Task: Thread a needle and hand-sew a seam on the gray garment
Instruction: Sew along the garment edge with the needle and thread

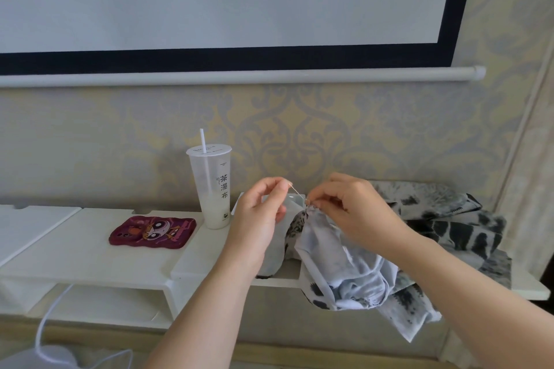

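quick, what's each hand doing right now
Left hand: closed, pinching a thin strand, needle or thread, cannot tell.
Right hand: closed, pinching the gray garment at its bunched edge.

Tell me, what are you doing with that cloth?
A person is hand-sewing. The right hand pinches a bunched edge of the gray patterned garment, and the left hand pinches a thin thread pulled taut from that spot. A plastic drink cup and a phone in a cartoon case sit on the white shelf.
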Available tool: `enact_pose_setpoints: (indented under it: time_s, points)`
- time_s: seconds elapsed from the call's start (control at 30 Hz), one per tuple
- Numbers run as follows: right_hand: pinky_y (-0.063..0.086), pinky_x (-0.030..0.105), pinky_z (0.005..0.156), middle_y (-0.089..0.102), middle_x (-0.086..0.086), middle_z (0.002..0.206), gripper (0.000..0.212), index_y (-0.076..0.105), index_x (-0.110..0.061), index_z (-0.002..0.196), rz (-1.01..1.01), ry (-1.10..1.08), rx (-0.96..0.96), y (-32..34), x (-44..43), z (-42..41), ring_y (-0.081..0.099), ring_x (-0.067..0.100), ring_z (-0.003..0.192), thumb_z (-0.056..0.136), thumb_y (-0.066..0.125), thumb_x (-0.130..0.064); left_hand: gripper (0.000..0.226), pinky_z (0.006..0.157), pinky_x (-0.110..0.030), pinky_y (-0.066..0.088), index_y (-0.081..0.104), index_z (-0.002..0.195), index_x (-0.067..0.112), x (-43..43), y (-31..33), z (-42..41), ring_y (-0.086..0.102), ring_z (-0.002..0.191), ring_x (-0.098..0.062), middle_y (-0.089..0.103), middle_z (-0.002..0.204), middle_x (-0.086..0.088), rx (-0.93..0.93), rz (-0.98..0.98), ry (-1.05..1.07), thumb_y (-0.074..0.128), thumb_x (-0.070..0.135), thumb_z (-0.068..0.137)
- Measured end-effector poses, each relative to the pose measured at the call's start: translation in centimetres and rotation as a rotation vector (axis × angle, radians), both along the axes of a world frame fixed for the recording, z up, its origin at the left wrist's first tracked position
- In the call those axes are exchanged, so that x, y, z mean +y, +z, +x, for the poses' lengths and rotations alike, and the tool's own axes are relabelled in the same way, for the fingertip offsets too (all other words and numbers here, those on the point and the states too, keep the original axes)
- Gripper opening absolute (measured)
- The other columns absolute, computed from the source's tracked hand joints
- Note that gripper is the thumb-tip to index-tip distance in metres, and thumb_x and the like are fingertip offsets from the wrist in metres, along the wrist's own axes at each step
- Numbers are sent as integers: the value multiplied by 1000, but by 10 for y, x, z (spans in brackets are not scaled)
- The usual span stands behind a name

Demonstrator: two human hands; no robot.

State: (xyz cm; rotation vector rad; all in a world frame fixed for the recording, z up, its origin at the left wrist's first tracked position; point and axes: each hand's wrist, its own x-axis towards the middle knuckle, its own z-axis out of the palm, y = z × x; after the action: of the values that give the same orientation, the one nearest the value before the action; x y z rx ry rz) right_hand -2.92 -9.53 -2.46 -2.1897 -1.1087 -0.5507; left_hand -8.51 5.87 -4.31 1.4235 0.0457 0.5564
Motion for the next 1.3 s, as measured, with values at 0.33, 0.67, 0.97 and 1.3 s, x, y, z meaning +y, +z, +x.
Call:
enact_pose_setpoints:
  time_s: [0.33,0.67,0.97,1.3]
  points:
    - [41,7,60,64,-2,79,15,71,-17,96,187,-86,186,0,5,0,53,-3,60,90,60,-8,16,71,-15,42,65,79,32,-1,-11,-2,49,64,-1,55,62,22,-81,286,1,57,34,93]
    - [44,13,64,63,3,82,14,74,-11,92,20,48,41,3,2,-5,56,13,65,88,62,-4,19,76,-24,45,67,78,26,9,-6,2,49,65,-6,54,65,12,-4,34,-40,57,22,94]
    - [51,15,69,65,6,79,18,68,-15,103,360,186,633,11,5,-11,61,8,66,89,60,-5,15,80,-35,49,68,89,14,-9,-14,6,60,80,-17,68,83,-3,78,66,-100,55,19,95]
    - [51,19,63,62,1,70,14,59,-10,81,511,399,970,16,1,-3,58,11,65,92,54,-17,17,82,-33,55,68,94,14,-7,-9,9,68,81,-13,71,84,1,59,234,-101,53,23,96]
